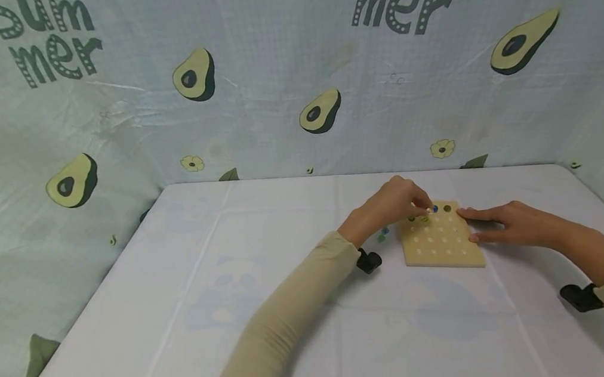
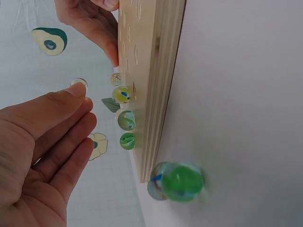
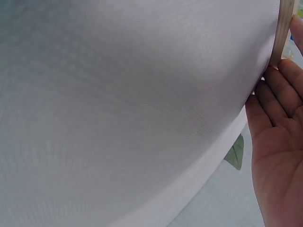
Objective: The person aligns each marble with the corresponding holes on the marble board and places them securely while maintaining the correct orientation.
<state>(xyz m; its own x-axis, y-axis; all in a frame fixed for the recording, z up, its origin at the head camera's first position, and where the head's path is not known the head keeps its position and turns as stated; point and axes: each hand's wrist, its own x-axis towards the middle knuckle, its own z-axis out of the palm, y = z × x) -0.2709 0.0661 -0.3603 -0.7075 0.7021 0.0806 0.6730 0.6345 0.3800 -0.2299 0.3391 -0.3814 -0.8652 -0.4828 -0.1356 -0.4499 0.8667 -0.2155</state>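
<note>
A square wooden board (image 1: 447,258) with rows of round hollows lies on the white table. Just over its far left part, my left hand (image 1: 394,199) pinches a clear marble (image 2: 81,81) between thumb and fingertip. Along the board in the left wrist view sit a green swirled marble (image 2: 127,141), a clear greenish marble (image 2: 126,120), a yellow marble (image 2: 121,95) and a clear one (image 2: 115,79). My right hand (image 1: 525,225) rests against the board's right edge with fairly straight fingers (image 3: 279,90), which touch the side of the wood.
Left of the board, a green marble (image 2: 183,182) and a clear marble (image 2: 155,184) lie close together on the table (image 1: 270,305). Behind the table hangs a pale curtain (image 1: 266,41) printed with avocados. A dark wrist strap piece (image 1: 368,261) shows beneath the left wrist.
</note>
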